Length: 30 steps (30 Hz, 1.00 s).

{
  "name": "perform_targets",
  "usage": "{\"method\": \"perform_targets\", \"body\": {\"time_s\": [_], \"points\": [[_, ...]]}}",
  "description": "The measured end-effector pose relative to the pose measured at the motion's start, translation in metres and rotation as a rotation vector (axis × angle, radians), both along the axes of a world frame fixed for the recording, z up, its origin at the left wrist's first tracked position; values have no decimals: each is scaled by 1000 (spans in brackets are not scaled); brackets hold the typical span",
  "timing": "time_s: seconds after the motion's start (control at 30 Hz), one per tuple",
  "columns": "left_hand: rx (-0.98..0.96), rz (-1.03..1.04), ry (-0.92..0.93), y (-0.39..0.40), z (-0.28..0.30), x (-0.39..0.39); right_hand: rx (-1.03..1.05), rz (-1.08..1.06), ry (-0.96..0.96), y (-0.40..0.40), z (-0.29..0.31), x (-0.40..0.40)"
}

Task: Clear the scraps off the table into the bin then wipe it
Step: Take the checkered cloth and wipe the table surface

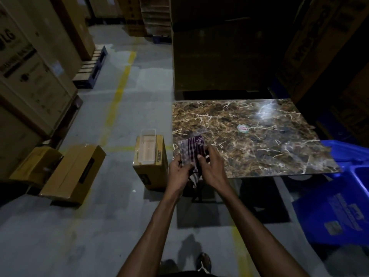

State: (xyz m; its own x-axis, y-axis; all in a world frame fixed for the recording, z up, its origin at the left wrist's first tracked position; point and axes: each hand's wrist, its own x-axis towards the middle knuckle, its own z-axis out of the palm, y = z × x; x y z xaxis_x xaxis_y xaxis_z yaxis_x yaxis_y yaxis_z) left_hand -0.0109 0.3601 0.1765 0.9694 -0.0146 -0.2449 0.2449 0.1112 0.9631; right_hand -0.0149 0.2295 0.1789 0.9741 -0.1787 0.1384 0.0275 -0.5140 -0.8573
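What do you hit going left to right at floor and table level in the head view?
Open cardboard box → small carton with clear tray on top → checked cloth held by both hands → marble-pattern table → blue bin.

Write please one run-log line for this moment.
phase: wipe prep | left hand + right hand: both grip cloth at table near-left corner | on table: one small sticker-like scrap | bin: right

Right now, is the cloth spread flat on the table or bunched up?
Bunched up. Both hands, left and right, grip the cloth at the table's near corner.
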Motion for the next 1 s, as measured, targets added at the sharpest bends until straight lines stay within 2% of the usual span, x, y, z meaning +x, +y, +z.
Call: {"method": "perform_targets", "body": {"time_s": [0.07,0.13,0.23,0.33,0.43,0.47,0.5,0.6,0.73,0.83,0.9,1.0], "points": [[1,36,29,4,-6,1,88,16,35,-11,8,-2],[92,26,36,13,-19,5,175,62,95,-23,12,0],[410,-86,-35,29,-39,10,180,161,106,-42,13,9],[665,-194,-264,34,-33,21,29,291,84,-53,23,14],[750,-381,-594,27,-8,35,-83,405,119,-55,38,21],[723,-445,-616,24,1,39,-97,446,151,-56,42,24],[656,-502,-559,22,10,40,-110,482,180,-58,46,28],[377,-552,-288,22,26,39,-27,514,210,-60,63,29],[139,-395,-240,26,34,29,386,359,188,-62,68,13],[-69,-231,-174,25,35,19,613,207,392,-58,48,-15],[-181,-160,-94,21,35,15,654,241,415,-50,34,-32],[-174,-90,-12,18,33,12,682,183,281,-35,24,-44]]}}
